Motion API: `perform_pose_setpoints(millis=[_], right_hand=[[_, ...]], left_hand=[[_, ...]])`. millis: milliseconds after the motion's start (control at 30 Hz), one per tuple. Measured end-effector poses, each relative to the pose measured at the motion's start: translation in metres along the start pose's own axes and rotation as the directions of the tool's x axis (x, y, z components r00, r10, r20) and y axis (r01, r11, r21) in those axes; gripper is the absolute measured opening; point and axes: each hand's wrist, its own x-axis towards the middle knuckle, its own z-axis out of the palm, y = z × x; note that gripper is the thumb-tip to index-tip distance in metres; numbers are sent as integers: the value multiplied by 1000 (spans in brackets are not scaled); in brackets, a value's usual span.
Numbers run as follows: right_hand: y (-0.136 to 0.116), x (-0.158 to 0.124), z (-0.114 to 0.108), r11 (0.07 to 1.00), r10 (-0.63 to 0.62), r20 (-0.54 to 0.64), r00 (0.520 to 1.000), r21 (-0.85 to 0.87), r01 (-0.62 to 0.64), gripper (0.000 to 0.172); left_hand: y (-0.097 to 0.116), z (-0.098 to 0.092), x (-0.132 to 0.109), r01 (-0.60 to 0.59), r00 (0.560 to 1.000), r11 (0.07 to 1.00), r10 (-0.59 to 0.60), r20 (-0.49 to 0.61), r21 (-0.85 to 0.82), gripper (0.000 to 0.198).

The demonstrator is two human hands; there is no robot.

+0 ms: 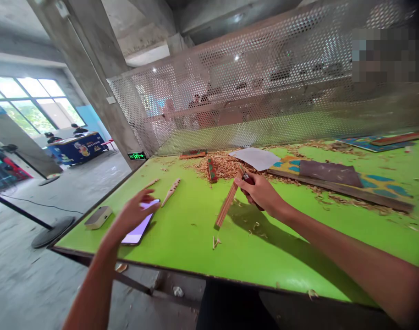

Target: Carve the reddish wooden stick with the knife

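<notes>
My right hand [262, 192] is closed round a striped wooden strip [226, 207] together with a small tool that has a dark red handle [249, 178]. The strip slants down toward the green tabletop [189, 238]; the tool's working end is hard to make out. My left hand [135, 211] hovers over a phone [138, 233] with a lit screen, its fingers apart and nothing gripped. Just beyond that hand lies a carved wooden piece [170, 191] with notches and a pointed end. A thin wooden piece [150, 184] is partly behind my fingers.
A heap of wood shavings [226, 166] lies under a white paper [256, 158], beside a red-and-green block [212, 169]. Brown sandpaper [329, 173] rests on a patterned board [384, 185] at right. A small pale box [98, 217] sits near the left edge. Perforated mesh [230, 96] borders the table's back.
</notes>
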Motion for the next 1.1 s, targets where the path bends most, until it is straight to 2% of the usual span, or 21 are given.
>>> perform_pose_setpoints(millis=[33, 100, 167, 233, 333, 567, 900, 1100], right_hand=[[0, 0, 0, 1000, -8, 1, 1000, 10, 8, 36], [0, 1, 2, 1000, -17, 5, 1000, 14, 17, 37], [1, 1, 5, 1000, -18, -2, 1000, -9, 18, 37], [1, 1, 6, 999, -12, -6, 1000, -35, 12, 36], [2, 0, 7, 999, -9, -3, 1000, -44, 9, 35], [1, -1, 6, 998, -33, 7, 999, -51, 33, 39], [4, -1, 6, 999, -23, -2, 1000, -46, 23, 40], [2, -2, 6, 998, -29, -10, 1000, -63, 28, 40]], left_hand=[[-22, -20, -7, 85, 994, 996, -85, -63, 7, 76], [-59, -48, -21, 220, 975, 971, -221, 1, -99, 82], [-83, -60, -30, 270, 963, 941, -264, 56, -204, 81], [-94, -61, -33, 291, 953, 921, -302, -3, -261, 81], [-96, -54, -31, 271, 953, 920, -297, -52, -285, 80], [-81, -52, -28, 275, 962, 929, -266, 68, -249, 86], [-87, -48, -24, 287, 954, 911, -299, 8, -295, 76], [-78, -50, -27, 254, 964, 947, -233, 127, -194, 84]])
